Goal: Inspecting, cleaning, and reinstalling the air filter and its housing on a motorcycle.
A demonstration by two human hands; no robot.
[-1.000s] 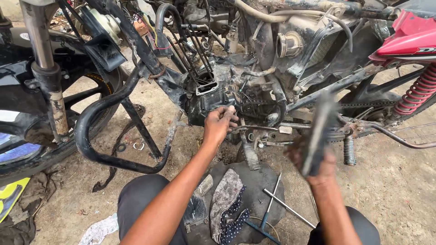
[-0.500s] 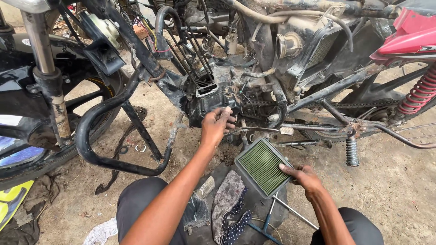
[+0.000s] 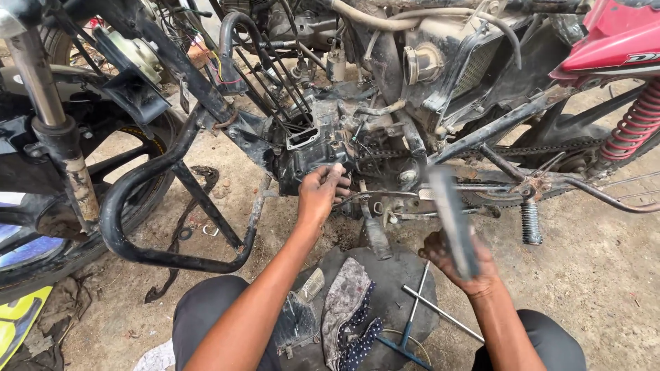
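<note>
Turned edge-on since half a second ago, the air filter panel [image 3: 452, 218] no longer shows its green pleated face; it stands blurred above the right hand [image 3: 459, 262], which grips its lower end. Left hand [image 3: 322, 194], fingers curled, unchanged, rests on the engine block [image 3: 309, 152] ahead.

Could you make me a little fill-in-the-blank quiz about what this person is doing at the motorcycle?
1. The left hand rests on the motorcycle's ____.
2. The right hand holds a flat air filter, blurred and turned ____ to the camera.
3. The coiled spring at the far right is coloured ____.
4. A cross-shaped wrench lies on the ground between the person's ____.

Missing words: engine; edge-on; red; knees
</note>
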